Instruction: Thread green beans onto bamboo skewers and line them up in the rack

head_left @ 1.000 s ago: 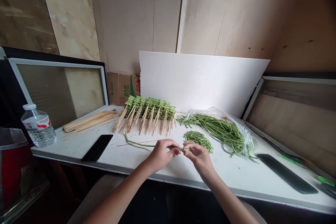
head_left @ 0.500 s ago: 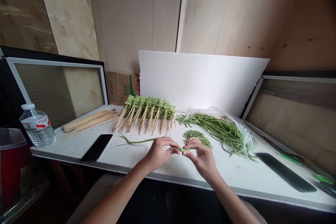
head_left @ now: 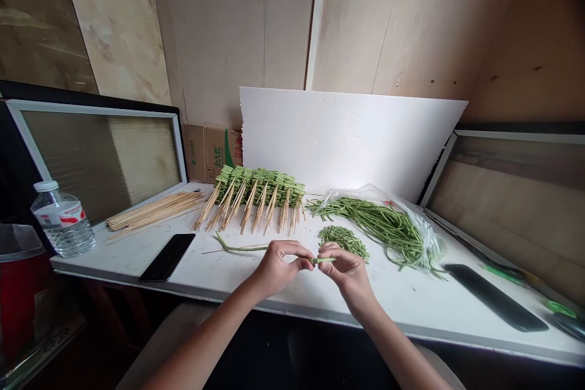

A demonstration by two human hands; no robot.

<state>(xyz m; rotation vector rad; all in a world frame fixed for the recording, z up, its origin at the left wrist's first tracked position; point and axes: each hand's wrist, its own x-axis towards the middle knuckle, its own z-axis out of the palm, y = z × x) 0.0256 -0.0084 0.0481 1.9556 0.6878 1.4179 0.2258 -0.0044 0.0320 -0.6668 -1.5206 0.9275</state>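
Above a white flat-topped table [head_left: 411, 301], the bare left hand [head_left: 280, 265] and bare right hand [head_left: 346, 268] pinch a long slender green bean [head_left: 244, 248], near a heap of short-cut green pieces [head_left: 342, 239], loose long green beans [head_left: 377, 220] partly inside a clear plastic bag [head_left: 430, 241], and stacked pale wooden bean skewers [head_left: 260, 186].

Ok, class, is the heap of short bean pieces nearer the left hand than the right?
No, the heap of short bean pieces shows just behind the right hand, with the left hand farther off.

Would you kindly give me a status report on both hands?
Left hand pinching long bean. Right hand pinching green end; unclear if snapped off. Cut pieces just beyond right hand.
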